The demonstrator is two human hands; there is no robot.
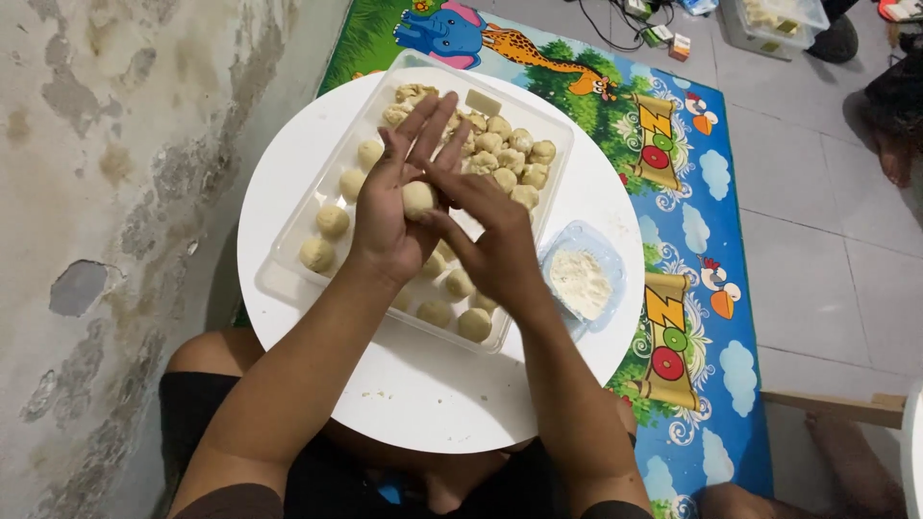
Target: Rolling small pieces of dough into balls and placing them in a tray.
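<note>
My left hand (389, 197) and my right hand (490, 235) meet above a clear plastic tray (288, 279) on a round white table (433, 404). A pale dough ball (418, 197) sits between the two palms, pressed by both, with the fingers stretched out. The tray holds several rolled dough balls (332, 221) along its left and near sides, and a heap of rougher dough pieces (510, 154) at its far end.
A small clear container of white flour (579, 282) stands right of the tray. A colourful cartoon play mat (673, 192) covers the floor under the table. A stained wall (115, 192) runs along the left. Another person's foot (894, 154) and boxes (774, 24) lie at the far right.
</note>
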